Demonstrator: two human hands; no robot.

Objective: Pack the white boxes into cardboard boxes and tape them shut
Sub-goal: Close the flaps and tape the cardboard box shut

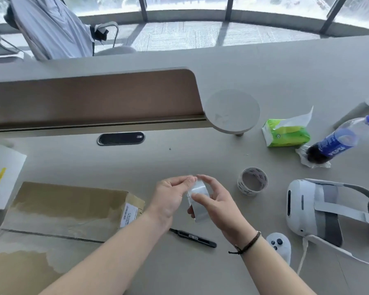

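Tape roll [197,200], clear and glossy, apparently pinched between both hands.

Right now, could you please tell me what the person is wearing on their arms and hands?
Both forearms are bare, with no sleeves in view. The left hand has no rings, watch or glove. The right hand is likewise ungloved, and its wrist carries a thin dark braided bracelet with a short loose end hanging.

A long pale grey desk [285,67] with a brown divider panel [94,99] faces bright floor-level windows [190,3]; possibly carpet beyond.
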